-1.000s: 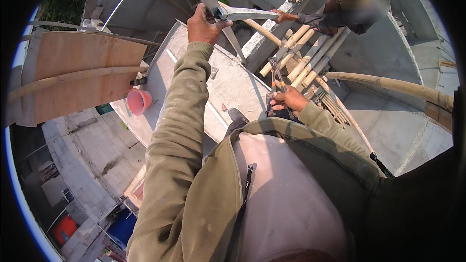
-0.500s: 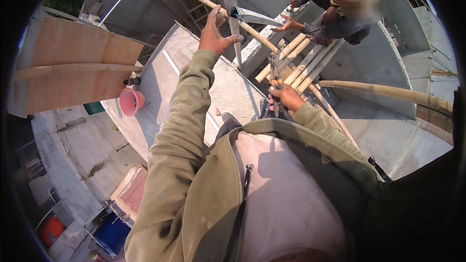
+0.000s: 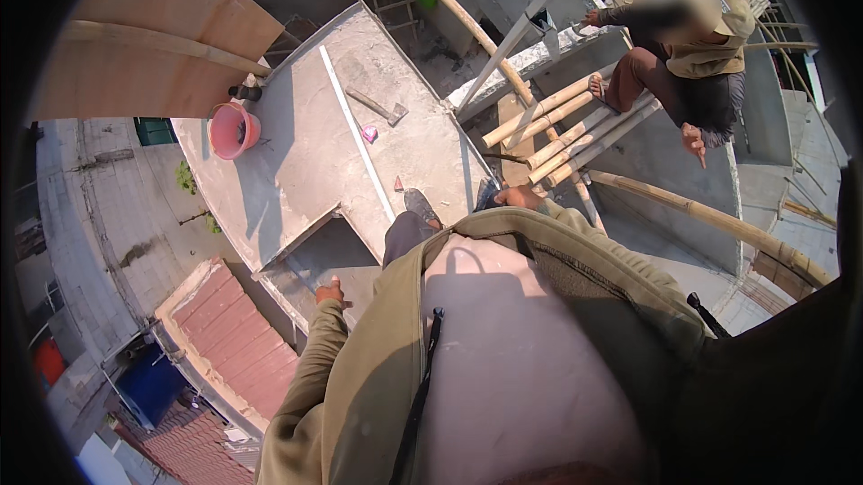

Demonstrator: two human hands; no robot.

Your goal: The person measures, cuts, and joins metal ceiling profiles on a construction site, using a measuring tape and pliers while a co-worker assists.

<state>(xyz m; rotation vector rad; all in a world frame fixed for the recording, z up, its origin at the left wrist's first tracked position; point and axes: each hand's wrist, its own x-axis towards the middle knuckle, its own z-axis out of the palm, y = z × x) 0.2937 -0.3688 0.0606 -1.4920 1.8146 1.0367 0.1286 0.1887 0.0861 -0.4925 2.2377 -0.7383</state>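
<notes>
My left hand (image 3: 332, 293) hangs low beside my hip, over the notch in the concrete slab (image 3: 297, 166). One finger sticks up apart from the others, and nothing shows in it. Close to my waist, my right hand (image 3: 520, 198) has its fingers curled. What it holds, if anything, is hidden; a thin dark piece (image 3: 506, 158) shows just beyond it. Several bamboo poles (image 3: 575, 139) lie side by side past that hand. A slanting metal bar (image 3: 521, 26) stands against a long bamboo pole (image 3: 458, 13) beyond the slab's edge.
On the slab lie a hammer-like tool (image 3: 378, 109), a small pink object (image 3: 369, 133) and a white strip (image 3: 352, 125). A pink bucket (image 3: 234, 132) stands near its left edge. A co-worker (image 3: 683, 62) crouches by the poles. Lower roofs (image 3: 229, 332) lie below.
My left hand has left the bamboo pole and dropped to my side. My right hand has drawn closer to my body; the pliers seen in it are no longer visible. The co-worker has shifted right.
</notes>
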